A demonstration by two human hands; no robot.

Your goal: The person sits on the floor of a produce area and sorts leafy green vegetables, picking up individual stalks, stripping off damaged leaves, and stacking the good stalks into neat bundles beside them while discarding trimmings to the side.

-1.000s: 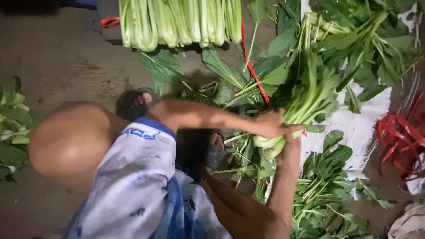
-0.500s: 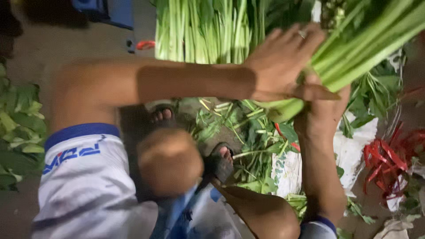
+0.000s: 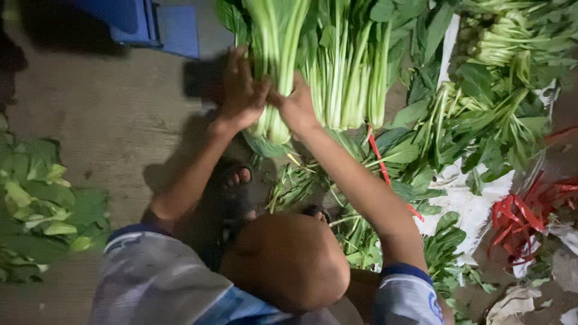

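Both my hands grip the pale stem end of a bunch of leafy greens [image 3: 275, 42] at the top middle. My left hand [image 3: 241, 90] wraps the stems from the left, and my right hand [image 3: 296, 107] presses them from the right. The bunch lies beside a row of similar bundled greens [image 3: 352, 72], leaves pointing away from me. My bent knee [image 3: 289, 259] and a sandalled foot [image 3: 236, 178] show below the hands.
Loose greens [image 3: 481, 114] lie heaped on a white sheet [image 3: 463, 198] at the right, with red tie strips [image 3: 521, 219] beside them. Trimmed leaves [image 3: 42, 204] are piled on the concrete floor [image 3: 114, 120] at the left. A blue crate [image 3: 156, 27] stands at the top left.
My hands have carried the bunch away from the loose pile and over to the row of bundled greens, stems now towards me. The view has shifted with my head.
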